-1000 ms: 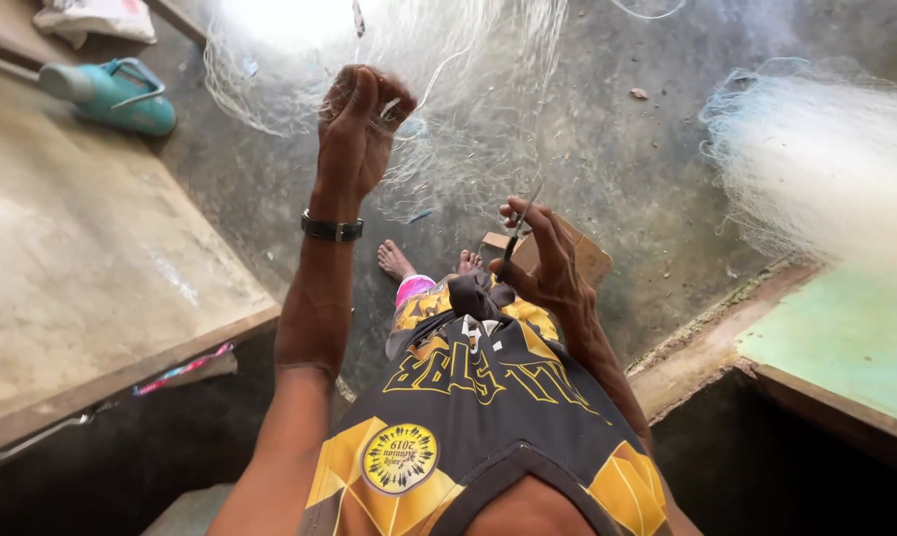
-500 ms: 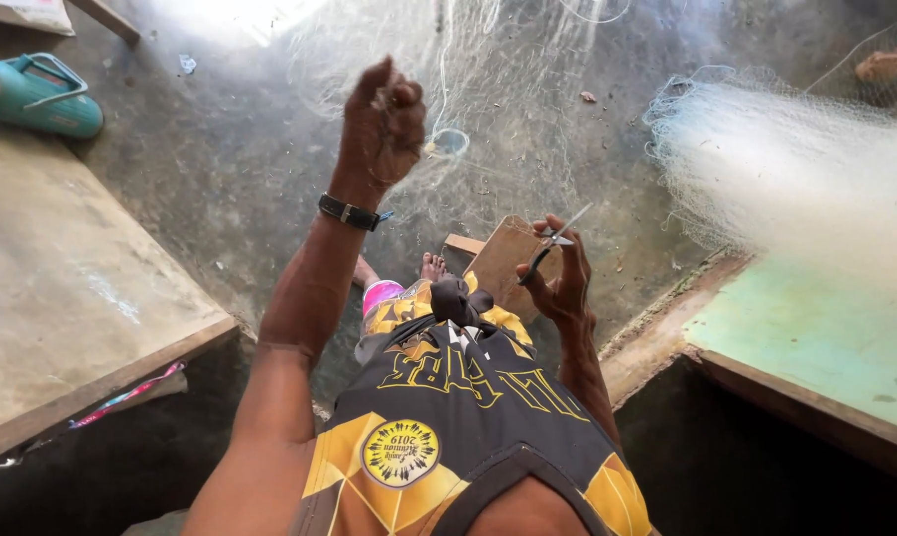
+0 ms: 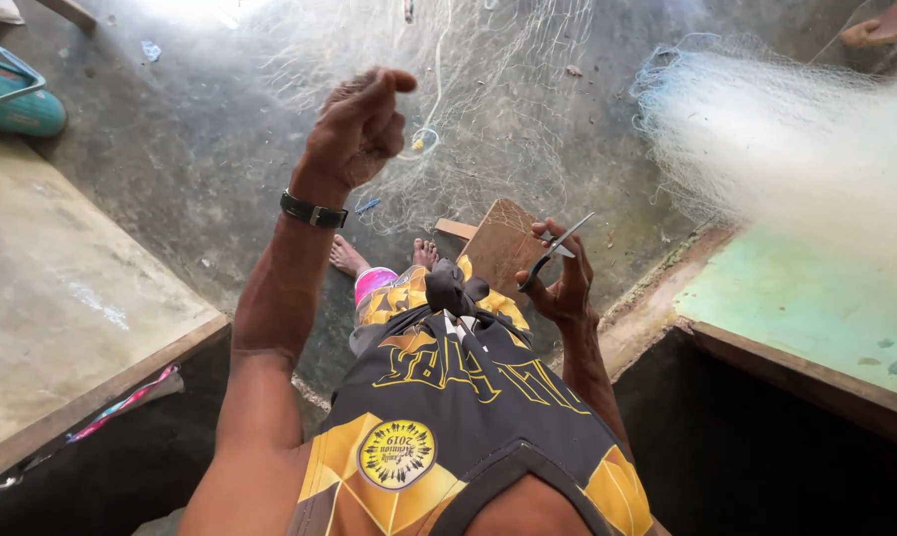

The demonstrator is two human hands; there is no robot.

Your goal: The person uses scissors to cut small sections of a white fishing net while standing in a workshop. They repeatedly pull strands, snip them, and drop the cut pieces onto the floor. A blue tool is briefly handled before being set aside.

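The left hand (image 3: 357, 127) is raised high in front of the person, its fingers pinched together on fine strands of a pale fishing net (image 3: 468, 109) that hangs and spreads over the grey concrete floor (image 3: 200, 189). A dark wristband (image 3: 313, 210) sits on that wrist. The right hand (image 3: 563, 278) is lower and to the right, well apart from the left, closed around a pair of small scissors (image 3: 558, 250) — the blades point up and to the right, and whether they touch any net thread cannot be told.

The net drapes from the top of the view down toward the person's bare feet (image 3: 384, 256), with a thicker white cord and a small yellow float (image 3: 421, 141) caught in it just right of the raised hand. A flat wooden board (image 3: 503, 243) lies on the floor between the feet and the right hand. The person wears black and yellow shorts (image 3: 448, 397).

A second heap of net (image 3: 786, 139) — whitish, with blue edging — is piled on the right over a green platform (image 3: 806, 298). On the left stands a bare wooden platform (image 3: 62, 298), and a teal sandal (image 3: 12, 97) rests beside its far corner. Another person's foot (image 3: 875, 30) shows at the top right corner.
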